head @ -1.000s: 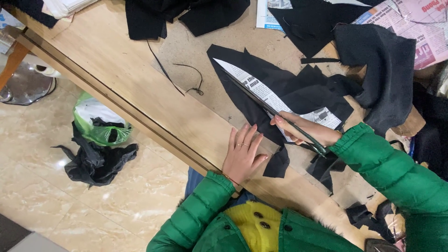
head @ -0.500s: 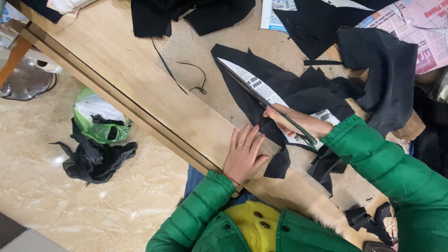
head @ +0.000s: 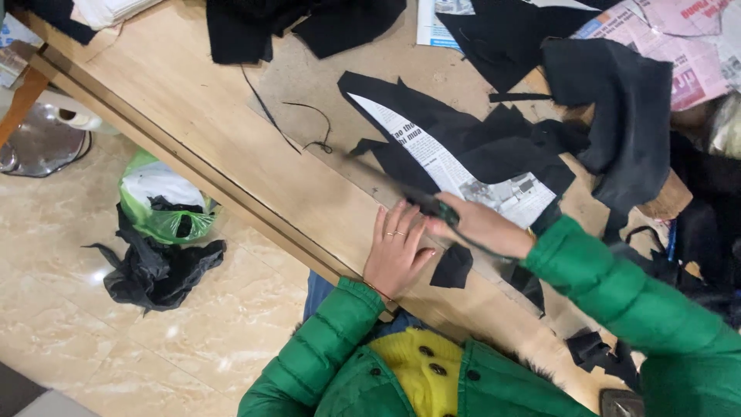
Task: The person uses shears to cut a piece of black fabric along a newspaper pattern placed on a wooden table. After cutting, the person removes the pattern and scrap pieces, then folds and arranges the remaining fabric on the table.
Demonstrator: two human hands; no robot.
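Note:
My left hand (head: 395, 251) lies flat with fingers spread on the wooden table (head: 231, 147), close to its near edge. My right hand (head: 478, 226) is closed on the handles of long dark scissors (head: 397, 187), which are blurred and point up-left over the bare wood. Its fingers almost touch my left fingertips. Behind it lies a black fabric piece (head: 502, 147) with a newspaper pattern (head: 432, 150) on top. A small black scrap (head: 451, 266) lies by my left hand.
More black cloth (head: 293, 27) and pinkish newspaper sheets (head: 687, 46) cover the far side. A loose black thread (head: 316, 127) lies on the board. On the tiled floor to the left sit a green bag (head: 162, 205), black scraps (head: 154, 266) and a metal stool base (head: 38, 147).
My right hand has swung the scissors left, off the patterned fabric and over the bare wood toward my left hand. The left hand has stayed flat in place.

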